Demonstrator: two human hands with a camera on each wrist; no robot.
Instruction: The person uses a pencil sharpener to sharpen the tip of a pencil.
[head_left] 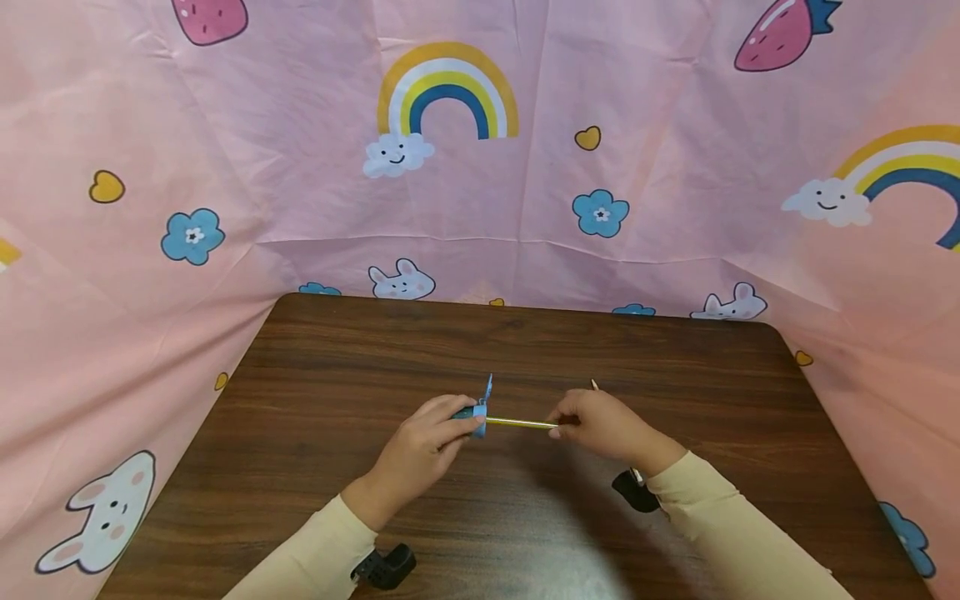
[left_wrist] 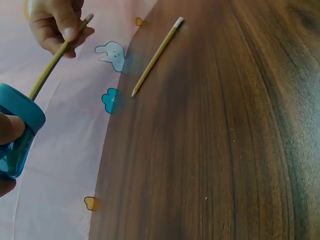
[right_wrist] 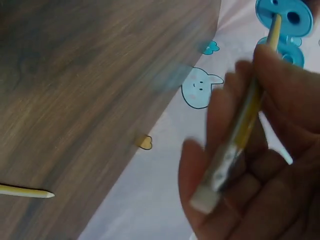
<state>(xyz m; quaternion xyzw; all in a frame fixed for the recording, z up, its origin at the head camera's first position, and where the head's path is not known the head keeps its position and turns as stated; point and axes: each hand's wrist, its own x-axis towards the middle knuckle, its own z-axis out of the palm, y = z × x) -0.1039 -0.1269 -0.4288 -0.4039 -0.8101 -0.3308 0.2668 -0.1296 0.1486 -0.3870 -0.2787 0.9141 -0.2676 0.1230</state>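
My left hand [head_left: 423,440] grips a blue pencil sharpener [head_left: 479,420] with a translucent body [left_wrist: 16,152]; its flip lid [head_left: 489,388] stands up. A yellow-striped pencil [head_left: 517,422] runs from the sharpener to my right hand [head_left: 603,423], which pinches it between thumb and fingers. In the right wrist view the pencil's front end is at one hole of the sharpener's two-holed blue face [right_wrist: 302,29], and its white eraser [right_wrist: 204,199] points back toward the palm. A second yellow pencil [left_wrist: 156,59] lies on the table beyond my right hand, mostly hidden in the head view.
The dark wood table [head_left: 360,358] stretches under both hands, with a patterned pink cloth [head_left: 315,183] hanging behind and at the sides. Black wrist cameras sit at the left wrist [head_left: 386,567] and the right wrist [head_left: 636,492]. Small pale specks [left_wrist: 205,198] dot the tabletop.
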